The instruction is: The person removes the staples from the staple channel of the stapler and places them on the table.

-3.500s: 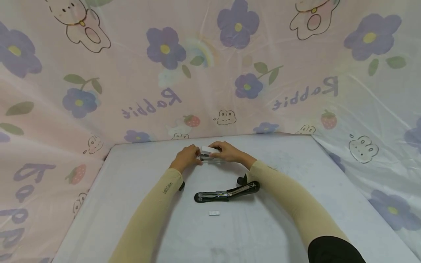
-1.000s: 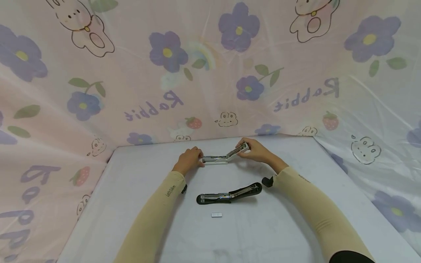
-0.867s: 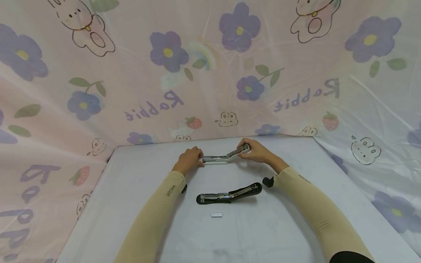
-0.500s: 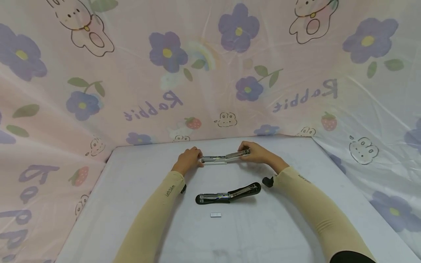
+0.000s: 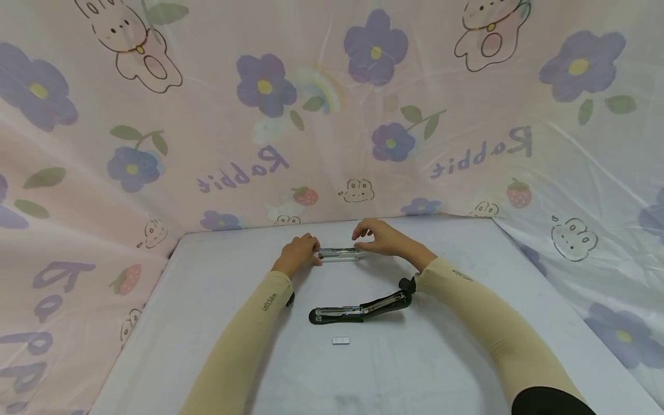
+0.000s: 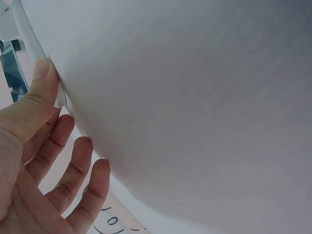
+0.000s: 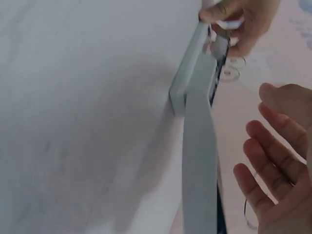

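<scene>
A white stapler (image 5: 339, 252) lies unfolded near the back of the table, its metal staple channel facing up. My left hand (image 5: 297, 255) pinches its left end between thumb and fingers; the thumb (image 6: 43, 78) presses its edge in the left wrist view. My right hand (image 5: 381, 237) hovers at the hinge side with fingers loosely bent. In the right wrist view, a gap separates that hand from the stapler's white arm (image 7: 200, 156). The head view has the right hand covering the stapler's right part.
A black stapler (image 5: 339, 314), also unfolded, lies in front of the white one, close to the right wrist's black camera (image 5: 407, 285). Nearer still is a small strip of staples (image 5: 340, 340). A printed curtain (image 5: 332, 115) hangs behind the white table (image 5: 207, 288).
The right hand swung the white stapler's arm out to the right and lowered it, then let go and moved back left. My left hand kept hold of the other end.
</scene>
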Motion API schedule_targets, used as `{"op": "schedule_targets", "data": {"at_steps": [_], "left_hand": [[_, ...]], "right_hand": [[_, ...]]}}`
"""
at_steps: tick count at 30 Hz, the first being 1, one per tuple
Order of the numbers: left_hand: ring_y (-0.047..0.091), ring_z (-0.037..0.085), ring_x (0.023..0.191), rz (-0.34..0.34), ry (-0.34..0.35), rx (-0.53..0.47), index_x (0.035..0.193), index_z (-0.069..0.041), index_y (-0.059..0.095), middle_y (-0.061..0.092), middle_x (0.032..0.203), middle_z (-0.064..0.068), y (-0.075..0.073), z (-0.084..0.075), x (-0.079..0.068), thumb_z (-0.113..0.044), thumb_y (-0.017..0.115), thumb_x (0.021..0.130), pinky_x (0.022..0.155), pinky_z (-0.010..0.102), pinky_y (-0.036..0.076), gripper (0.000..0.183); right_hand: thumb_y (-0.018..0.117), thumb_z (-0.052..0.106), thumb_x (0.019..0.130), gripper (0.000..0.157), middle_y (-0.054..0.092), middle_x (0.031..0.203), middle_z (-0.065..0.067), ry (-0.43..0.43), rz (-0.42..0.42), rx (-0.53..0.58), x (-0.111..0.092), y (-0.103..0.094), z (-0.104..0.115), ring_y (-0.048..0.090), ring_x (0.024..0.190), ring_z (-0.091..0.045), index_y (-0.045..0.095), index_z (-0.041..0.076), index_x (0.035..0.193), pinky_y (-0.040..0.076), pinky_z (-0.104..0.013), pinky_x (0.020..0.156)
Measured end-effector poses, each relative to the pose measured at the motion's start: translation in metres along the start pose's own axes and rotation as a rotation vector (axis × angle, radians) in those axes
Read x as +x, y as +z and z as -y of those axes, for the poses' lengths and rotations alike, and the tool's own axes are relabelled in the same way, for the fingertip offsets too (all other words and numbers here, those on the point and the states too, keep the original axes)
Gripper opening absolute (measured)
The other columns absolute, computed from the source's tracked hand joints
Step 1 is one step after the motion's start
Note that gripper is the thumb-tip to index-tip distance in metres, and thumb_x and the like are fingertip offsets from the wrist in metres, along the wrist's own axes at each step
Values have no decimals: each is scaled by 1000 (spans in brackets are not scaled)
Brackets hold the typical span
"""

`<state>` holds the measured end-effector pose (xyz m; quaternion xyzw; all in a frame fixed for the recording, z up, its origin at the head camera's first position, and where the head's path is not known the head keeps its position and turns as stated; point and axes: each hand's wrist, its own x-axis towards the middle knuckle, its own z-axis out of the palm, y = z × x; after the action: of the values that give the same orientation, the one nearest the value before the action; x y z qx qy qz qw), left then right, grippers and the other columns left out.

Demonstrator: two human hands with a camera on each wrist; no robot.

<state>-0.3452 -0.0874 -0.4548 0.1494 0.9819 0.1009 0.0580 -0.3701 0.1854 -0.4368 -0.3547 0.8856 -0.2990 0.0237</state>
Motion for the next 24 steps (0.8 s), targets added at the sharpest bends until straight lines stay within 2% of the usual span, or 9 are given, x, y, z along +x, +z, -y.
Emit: {"op": "schedule_targets", "data": {"at_steps": [7, 14, 19, 24], "left_hand": [[52, 23, 95, 1, -6, -6, 107, -15, 63, 55, 107, 0, 0, 0, 1, -36, 80, 84, 83, 43, 49, 35], [54, 24, 97, 0, -6, -10, 108, -15, 65, 56, 109, 0, 0, -3, 3, -36, 81, 83, 85, 45, 50, 37], [52, 24, 95, -2, -5, 4, 107, -15, 63, 55, 108, 1, 0, -2, 6, -37, 81, 84, 83, 44, 49, 36], [52, 24, 96, 30, -18, -2, 108, -15, 63, 55, 109, 1, -2, -1, 3, -37, 80, 84, 84, 44, 49, 37]], "right_hand": [[73, 23, 94, 24, 65, 112, 1, -23, 74, 21, 19, 14, 13, 60, 107, -25, 70, 9, 112, 49, -46, 96], [75, 24, 92, 20, 65, 112, 4, 5, 142, 32, 26, 26, 14, 60, 105, -19, 73, 15, 111, 50, -36, 94], [75, 23, 92, 22, 65, 112, -1, -6, 144, 22, 29, 28, 15, 60, 103, -20, 74, 14, 112, 52, -34, 89], [75, 25, 92, 23, 64, 111, 2, 4, 158, -3, 31, 33, 13, 58, 100, -14, 76, 14, 112, 52, -28, 85]]}}
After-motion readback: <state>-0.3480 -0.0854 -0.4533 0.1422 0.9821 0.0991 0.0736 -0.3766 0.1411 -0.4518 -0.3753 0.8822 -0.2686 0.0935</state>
